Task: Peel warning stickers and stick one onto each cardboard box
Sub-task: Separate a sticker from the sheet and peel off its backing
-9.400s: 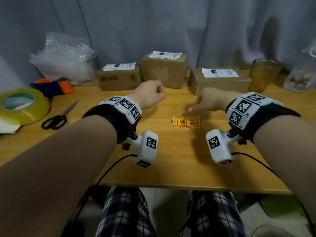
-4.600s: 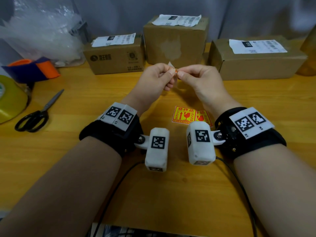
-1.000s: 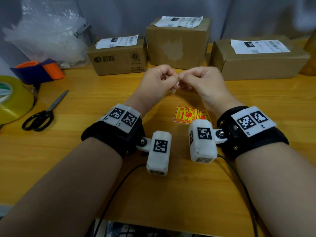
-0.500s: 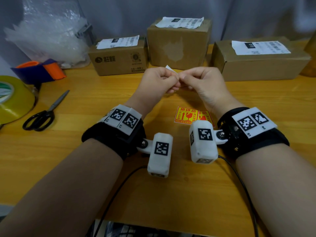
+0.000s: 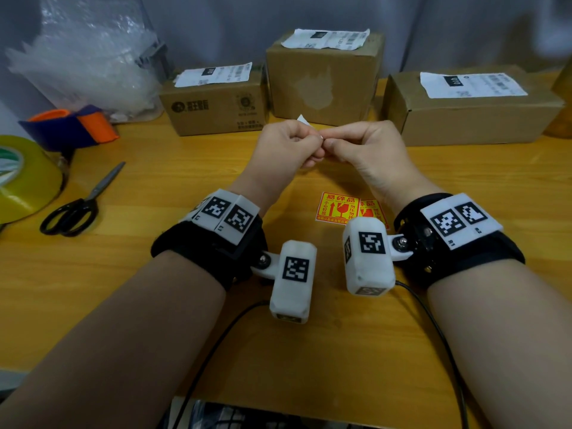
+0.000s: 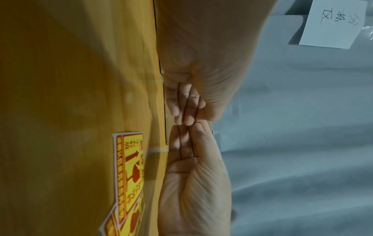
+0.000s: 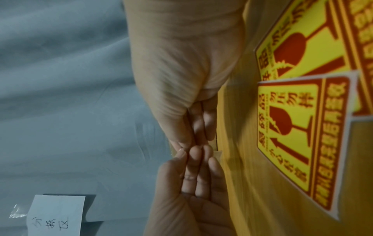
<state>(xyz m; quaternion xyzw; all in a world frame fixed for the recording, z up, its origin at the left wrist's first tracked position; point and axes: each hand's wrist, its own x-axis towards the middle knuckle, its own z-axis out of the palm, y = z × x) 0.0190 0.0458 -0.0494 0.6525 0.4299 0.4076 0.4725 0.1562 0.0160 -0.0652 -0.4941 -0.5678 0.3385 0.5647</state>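
Fingertips of the left hand and right hand are pinched together on one warning sticker, raised above the table, probably to split its corner from the backing. Spare stickers lie beneath. Three cardboard boxes wait just beyond, fronts unobstructed.

sticker: mostly hidden inside hands (white corner shows) | tape roll: cut off

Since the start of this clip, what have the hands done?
Both hands left the table and met above it: left hand and right hand now pinch one sticker, picking at it. The spare stickers, three boxes and scissors stayed put.
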